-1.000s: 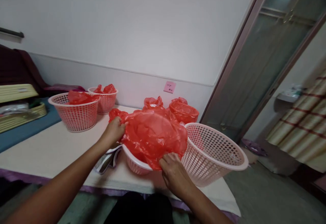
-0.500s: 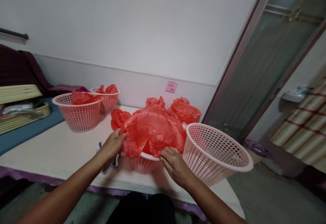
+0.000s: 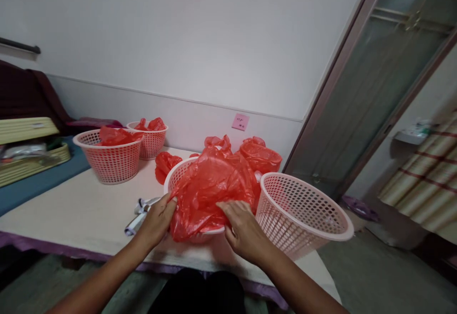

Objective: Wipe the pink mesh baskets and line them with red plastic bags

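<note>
In front of me a red plastic bag (image 3: 214,185) lies loosely over and inside a white perforated basket (image 3: 171,180). The bag hides most of the basket's rim. My left hand (image 3: 159,221) is closed on the bag's left edge, beside the rim. Fingers outstretched, my right hand (image 3: 244,228) lies on the bag's right front part, thumb apart near the basket's front rim. A second perforated basket (image 3: 303,209), with no bag over its rim, is tilted to the right of my right hand.
Two baskets, a near one (image 3: 116,161) and a far one (image 3: 153,145), hold red bags at the left. A red-lined container (image 3: 260,157) stands by the wall. Crumpled packaging (image 3: 137,216) lies left of my left hand. A pink note (image 3: 240,122) sticks to the wall.
The bag has come down and forward toward me, uncovering the basket's left rim. My left hand has dropped slightly with the bag's edge. My right hand's fingers have shifted onto the bag.
</note>
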`<state>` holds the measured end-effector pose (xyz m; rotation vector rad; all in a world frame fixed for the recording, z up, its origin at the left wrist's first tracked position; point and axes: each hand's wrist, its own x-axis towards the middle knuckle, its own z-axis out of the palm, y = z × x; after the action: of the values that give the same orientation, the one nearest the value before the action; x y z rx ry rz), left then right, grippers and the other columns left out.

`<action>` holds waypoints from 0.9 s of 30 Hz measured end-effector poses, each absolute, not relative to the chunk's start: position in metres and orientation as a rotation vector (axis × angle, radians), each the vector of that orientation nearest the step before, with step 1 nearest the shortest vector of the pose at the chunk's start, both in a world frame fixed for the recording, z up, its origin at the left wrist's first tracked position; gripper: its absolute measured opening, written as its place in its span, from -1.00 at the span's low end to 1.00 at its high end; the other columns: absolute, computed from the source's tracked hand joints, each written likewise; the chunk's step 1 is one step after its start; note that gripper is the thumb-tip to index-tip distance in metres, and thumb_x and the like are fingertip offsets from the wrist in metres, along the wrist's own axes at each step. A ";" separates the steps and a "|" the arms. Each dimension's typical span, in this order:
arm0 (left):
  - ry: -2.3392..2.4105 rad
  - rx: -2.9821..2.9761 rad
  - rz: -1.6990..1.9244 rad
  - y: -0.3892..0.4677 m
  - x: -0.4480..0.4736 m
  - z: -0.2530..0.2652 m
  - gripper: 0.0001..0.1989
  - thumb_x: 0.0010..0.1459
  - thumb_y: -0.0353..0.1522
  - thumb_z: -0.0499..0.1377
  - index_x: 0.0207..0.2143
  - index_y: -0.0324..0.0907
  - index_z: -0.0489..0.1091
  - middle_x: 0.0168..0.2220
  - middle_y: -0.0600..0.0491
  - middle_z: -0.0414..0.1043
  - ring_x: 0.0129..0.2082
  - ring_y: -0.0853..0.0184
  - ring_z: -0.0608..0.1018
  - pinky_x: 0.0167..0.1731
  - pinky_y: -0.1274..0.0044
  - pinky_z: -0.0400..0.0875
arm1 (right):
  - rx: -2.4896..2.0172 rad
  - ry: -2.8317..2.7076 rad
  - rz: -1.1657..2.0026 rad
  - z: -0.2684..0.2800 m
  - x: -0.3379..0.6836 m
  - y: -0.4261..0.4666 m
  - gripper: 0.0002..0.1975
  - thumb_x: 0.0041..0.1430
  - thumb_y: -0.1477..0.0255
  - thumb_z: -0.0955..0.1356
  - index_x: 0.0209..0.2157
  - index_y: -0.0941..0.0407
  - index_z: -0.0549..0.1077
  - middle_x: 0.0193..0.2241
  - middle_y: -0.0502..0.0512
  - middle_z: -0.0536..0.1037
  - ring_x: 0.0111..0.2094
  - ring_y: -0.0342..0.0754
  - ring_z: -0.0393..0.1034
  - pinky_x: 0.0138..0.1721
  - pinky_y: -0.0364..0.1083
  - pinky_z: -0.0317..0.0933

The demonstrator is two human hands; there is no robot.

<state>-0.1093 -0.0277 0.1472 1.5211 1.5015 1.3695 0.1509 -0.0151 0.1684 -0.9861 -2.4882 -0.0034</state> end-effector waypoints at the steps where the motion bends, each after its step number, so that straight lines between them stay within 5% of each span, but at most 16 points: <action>1: 1.493 1.513 1.367 -0.029 -0.110 0.147 -0.65 0.20 -0.06 -0.02 -0.33 -0.12 0.35 -0.38 0.08 0.45 -0.29 0.22 0.46 -0.18 0.44 0.30 | -0.996 -2.527 0.027 0.168 0.148 -0.016 -0.61 0.11 0.62 0.25 -0.01 0.12 0.36 -0.16 0.13 0.46 -0.11 0.03 0.26 -0.01 0.06 0.12; 5: 1.519 1.421 1.389 -0.036 -0.117 0.145 -0.64 0.19 -0.05 -0.04 -0.39 -0.12 0.33 -0.43 0.10 0.42 -0.35 0.23 0.45 -0.29 0.46 0.30 | -0.964 -2.585 0.028 0.168 0.145 -0.022 -0.91 0.13 0.59 0.28 -0.37 0.12 0.37 -0.33 0.05 0.41 -0.26 -0.03 0.23 -0.14 0.00 0.11; 9: 1.563 1.322 1.419 -0.047 -0.122 0.140 -0.68 0.18 -0.10 -0.05 -0.47 -0.10 0.26 -0.56 0.16 0.28 -0.49 0.31 0.34 -0.43 0.50 0.25 | -0.890 -2.661 -0.059 0.164 0.145 -0.027 -0.87 0.17 0.43 0.35 -0.22 0.12 0.38 -0.21 0.08 0.43 -0.17 0.01 0.22 -0.08 0.02 0.07; 16: 1.433 1.337 1.256 -0.059 -0.123 0.141 -0.66 0.10 -0.18 0.04 -0.13 -0.15 0.33 -0.46 0.16 0.35 -0.45 0.32 0.43 -0.43 0.51 0.33 | -0.932 -2.701 -0.190 0.145 0.144 -0.026 -0.93 0.16 0.54 0.35 -0.37 0.12 0.36 -0.32 0.03 0.45 -0.28 -0.04 0.21 -0.20 -0.04 0.03; 20: 1.703 1.621 1.098 -0.066 -0.137 0.179 -0.55 0.13 -0.03 0.04 -0.06 -0.12 0.30 -0.44 0.15 0.39 -0.53 0.35 0.44 -0.52 0.50 0.30 | -0.875 -2.694 -0.239 0.141 0.142 -0.031 -0.92 0.23 0.49 0.33 -0.37 0.11 0.35 -0.33 0.00 0.46 -0.30 -0.05 0.21 -0.19 -0.03 0.01; 24: 1.839 2.157 1.281 -0.081 -0.121 0.226 -0.65 0.17 -0.09 0.05 -0.06 -0.03 0.32 -0.44 0.16 0.40 -0.54 0.40 0.42 -0.49 0.52 0.28 | -0.829 -2.686 -0.290 0.138 0.136 -0.034 -0.90 0.26 0.47 0.32 -0.37 0.11 0.35 -0.36 0.00 0.46 -0.33 -0.06 0.21 -0.20 -0.03 -0.01; 27: 1.655 2.445 0.811 -0.080 -0.090 0.236 -0.76 0.23 -0.23 -0.05 -0.18 -0.07 0.35 -0.34 0.09 0.46 -0.38 0.34 0.51 -0.36 0.47 0.35 | -0.811 -2.675 -0.337 0.134 0.132 -0.036 -0.91 0.26 0.46 0.33 -0.36 0.11 0.37 -0.37 0.01 0.46 -0.34 -0.05 0.22 -0.21 -0.02 -0.01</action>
<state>-0.0895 -0.0803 0.2355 2.4455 1.6555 0.8108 0.1319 -0.0356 0.1342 -0.8108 -2.6752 -0.3372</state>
